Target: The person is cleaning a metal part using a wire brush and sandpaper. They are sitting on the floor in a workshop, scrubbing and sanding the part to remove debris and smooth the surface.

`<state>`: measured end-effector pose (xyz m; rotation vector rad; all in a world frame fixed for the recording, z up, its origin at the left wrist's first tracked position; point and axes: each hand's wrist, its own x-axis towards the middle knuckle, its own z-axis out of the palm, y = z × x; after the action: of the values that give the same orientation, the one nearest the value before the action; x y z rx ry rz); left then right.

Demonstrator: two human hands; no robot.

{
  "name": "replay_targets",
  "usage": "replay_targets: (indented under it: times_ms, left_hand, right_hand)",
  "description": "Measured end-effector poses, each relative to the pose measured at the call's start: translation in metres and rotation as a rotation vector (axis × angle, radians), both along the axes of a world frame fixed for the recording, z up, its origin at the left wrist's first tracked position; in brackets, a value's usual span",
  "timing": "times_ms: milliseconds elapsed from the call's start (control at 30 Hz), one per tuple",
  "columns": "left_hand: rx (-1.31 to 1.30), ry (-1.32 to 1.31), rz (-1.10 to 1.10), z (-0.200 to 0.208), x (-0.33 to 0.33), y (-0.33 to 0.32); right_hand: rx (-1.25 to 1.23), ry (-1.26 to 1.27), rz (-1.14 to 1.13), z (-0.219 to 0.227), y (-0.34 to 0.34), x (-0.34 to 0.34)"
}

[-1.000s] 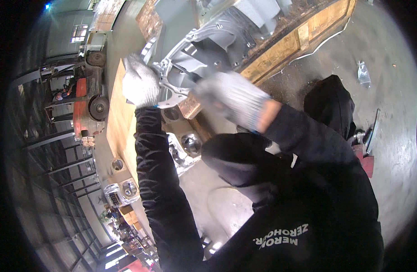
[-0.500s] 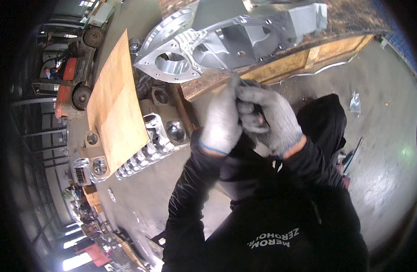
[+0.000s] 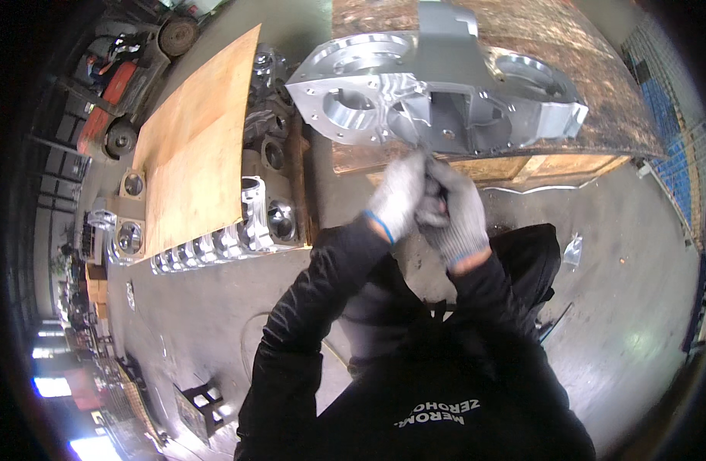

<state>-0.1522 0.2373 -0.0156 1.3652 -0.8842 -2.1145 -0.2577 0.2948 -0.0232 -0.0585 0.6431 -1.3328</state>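
Observation:
A large silver machined metal casting point(image 3: 406, 96) with round bores and bolt holes lies on a wooden crate point(image 3: 614, 92) in front of me. Both my hands wear grey-white knit gloves and meet at its near edge. My left hand point(image 3: 400, 196) is closed, its fingertips just under the casting's rim. Beside it my right hand point(image 3: 456, 213) is curled, with a dark patch and a speck of red among the fingers. Whatever the two hands pinch is too small and blurred to name.
On the left, a plywood sheet point(image 3: 195, 146) covers part of a pallet load of metal castings point(image 3: 280, 219). Beyond it stands a red forklift point(image 3: 111, 104) with a person aboard. A clear plastic bag point(image 3: 573, 250) lies on the floor at right, and a black metal frame point(image 3: 203, 407) at lower left.
My view has swung, so the casting and crate sit lower and further right in it. Both hands stay together by the casting's near edge, with the fingers still closed.

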Motion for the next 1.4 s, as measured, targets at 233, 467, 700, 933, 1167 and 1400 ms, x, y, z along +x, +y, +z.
replay_targets:
  times_ms: [233, 467, 700, 933, 1167, 1400]
  left_hand:
    - [-0.042, -0.116, 0.063, 0.007, -0.006, -0.007]
    - [-0.117, -0.061, -0.080, 0.000, -0.023, 0.003]
    - [-0.740, -0.487, -0.219, -0.048, -0.008, 0.015]
    - [-1.109, -0.609, -0.265, 0.030, 0.021, 0.002]
    - [-2.105, -0.917, 0.178, 0.070, 0.053, -0.114]
    - [-1.681, -1.125, -0.083, 0.064, 0.051, -0.133]
  right_hand:
    - [-0.096, -0.099, -0.016, -0.007, -0.007, 0.005]
    - [-0.432, -0.310, 0.100, -0.079, -0.001, -0.030]
    - [0.128, 0.061, -0.145, 0.003, 0.024, 0.013]
    - [-0.062, -0.285, 0.072, -0.001, 0.007, -0.010]
    - [-0.030, -0.290, 0.116, -0.011, 0.037, -0.029]
    - [-0.099, -0.216, 0.202, -0.017, -0.003, -0.023]
